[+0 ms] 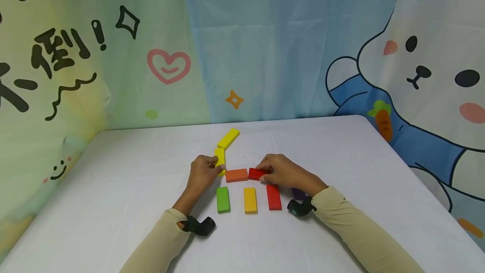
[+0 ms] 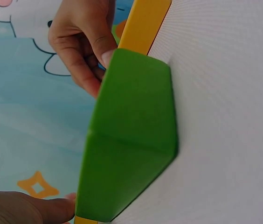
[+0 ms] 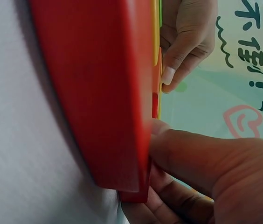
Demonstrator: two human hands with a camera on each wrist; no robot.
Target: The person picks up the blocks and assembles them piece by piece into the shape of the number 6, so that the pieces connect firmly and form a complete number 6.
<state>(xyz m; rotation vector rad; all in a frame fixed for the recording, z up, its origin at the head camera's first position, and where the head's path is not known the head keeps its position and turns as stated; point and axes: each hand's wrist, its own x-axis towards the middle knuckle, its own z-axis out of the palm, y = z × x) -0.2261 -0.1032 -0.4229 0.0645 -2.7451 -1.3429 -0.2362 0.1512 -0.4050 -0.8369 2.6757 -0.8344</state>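
Observation:
My left hand (image 1: 203, 172) pinches a yellow block (image 1: 219, 154) between thumb and fingers. The block lies on the table with its far end by another yellow block (image 1: 228, 139), set at a slant. To the right, my right hand (image 1: 285, 171) grips a red block (image 1: 255, 174), partly covered by its fingers. Between the two held blocks is an orange block (image 1: 236, 175), its right end close to the red one. In the right wrist view, a nearer red block (image 3: 89, 93) hides part of the gripped one.
Nearer the body stand a green block (image 1: 223, 199), an amber block (image 1: 250, 200) and a second red block (image 1: 274, 197) in a spaced row. A purple block (image 1: 298, 194) is partly behind the right wrist. A printed curtain (image 1: 246, 45) hangs behind the white-covered table (image 1: 144, 159).

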